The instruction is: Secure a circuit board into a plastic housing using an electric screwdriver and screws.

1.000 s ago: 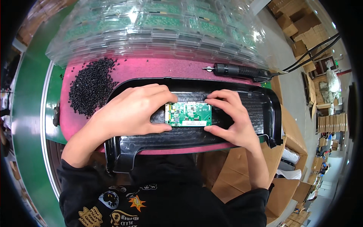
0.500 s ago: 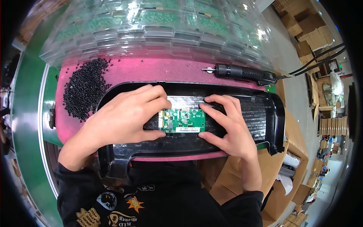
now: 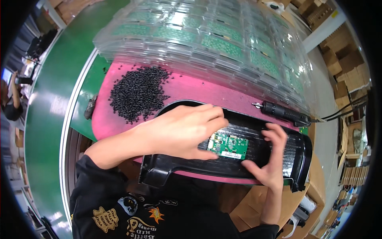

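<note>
A green circuit board (image 3: 230, 145) with a white label strip lies inside a long black plastic housing (image 3: 191, 166), an open shell with raised walls. My left hand (image 3: 191, 129) reaches over the housing's left part, thumb at the board's lower left corner and fingers curled at its upper left, gripping that end. Off the board's right end, my right hand (image 3: 272, 157) is open, thumb and fingers spread apart and slightly blurred. Between its fingers and the board there is a gap.
A heap of small black screws (image 3: 137, 93) lies on the pink mat (image 3: 191, 89). Behind stand stacked clear plastic trays (image 3: 207, 44) holding green boards. A black electric screwdriver (image 3: 282, 112) rests at the right, its cables running off. An open cardboard box (image 3: 254, 203) stands at the lower right.
My right hand has come off the board's right end and opened. My left hand stays at the left end. The whole view has turned, shifting the scene rightward and down.
</note>
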The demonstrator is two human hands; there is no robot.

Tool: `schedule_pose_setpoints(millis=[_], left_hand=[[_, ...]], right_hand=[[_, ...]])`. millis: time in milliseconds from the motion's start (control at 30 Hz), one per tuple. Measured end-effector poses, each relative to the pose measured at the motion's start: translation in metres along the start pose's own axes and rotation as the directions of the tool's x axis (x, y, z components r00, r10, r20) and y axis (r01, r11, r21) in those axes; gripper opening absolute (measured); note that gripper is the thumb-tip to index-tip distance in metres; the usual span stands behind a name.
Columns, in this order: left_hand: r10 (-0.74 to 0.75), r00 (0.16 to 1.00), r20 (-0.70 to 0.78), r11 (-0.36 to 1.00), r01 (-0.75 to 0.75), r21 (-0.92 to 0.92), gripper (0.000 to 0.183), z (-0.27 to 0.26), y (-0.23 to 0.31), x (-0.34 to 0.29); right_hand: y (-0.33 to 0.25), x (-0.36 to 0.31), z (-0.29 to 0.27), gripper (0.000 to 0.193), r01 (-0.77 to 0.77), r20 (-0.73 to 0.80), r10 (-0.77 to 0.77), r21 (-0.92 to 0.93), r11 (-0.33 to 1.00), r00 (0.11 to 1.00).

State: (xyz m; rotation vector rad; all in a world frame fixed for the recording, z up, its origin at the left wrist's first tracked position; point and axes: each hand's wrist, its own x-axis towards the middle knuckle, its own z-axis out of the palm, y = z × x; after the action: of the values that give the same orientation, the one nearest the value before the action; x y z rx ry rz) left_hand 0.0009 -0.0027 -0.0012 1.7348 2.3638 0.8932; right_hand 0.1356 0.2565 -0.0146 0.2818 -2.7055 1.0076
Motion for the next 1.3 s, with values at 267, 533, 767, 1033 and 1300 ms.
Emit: schedule_pose_setpoints(millis=[267,533,767,1033,1300], left_hand=[[-0.378,0.818,-0.434,0.817,0.515,0.260,0.016,-0.052,-0.051,-0.017],[-0.553,0.762,-0.337,0.661,0.647,0.380,0.031,-0.045,-0.071,-0.030],[-0.528,0.772,-0.354,0.760,0.615,0.208,0.011,-0.050,-0.077,-0.029],[-0.458,0.830,-0.317,0.866,0.498,0.053,0.015,-0.050,-0.073,-0.020],[-0.076,0.966,-0.246,0.788,-0.093,-0.608,0.012,-0.029,-0.014,0.008]], right_hand=[[0.035,-0.007,-0.080,0.040,-0.423,-0.432,0.193,-0.539,0.728,0.881],[0.105,0.004,-0.108,0.039,-0.590,-0.185,0.592,0.071,0.804,0.784],[0.046,0.033,-0.043,0.054,0.004,-0.795,0.295,0.350,0.937,0.531],[0.002,0.088,0.000,0.033,0.339,-0.545,0.288,0.774,0.535,0.788],[-0.078,0.072,-0.006,0.057,0.535,-0.568,0.255,0.823,0.190,0.783]])
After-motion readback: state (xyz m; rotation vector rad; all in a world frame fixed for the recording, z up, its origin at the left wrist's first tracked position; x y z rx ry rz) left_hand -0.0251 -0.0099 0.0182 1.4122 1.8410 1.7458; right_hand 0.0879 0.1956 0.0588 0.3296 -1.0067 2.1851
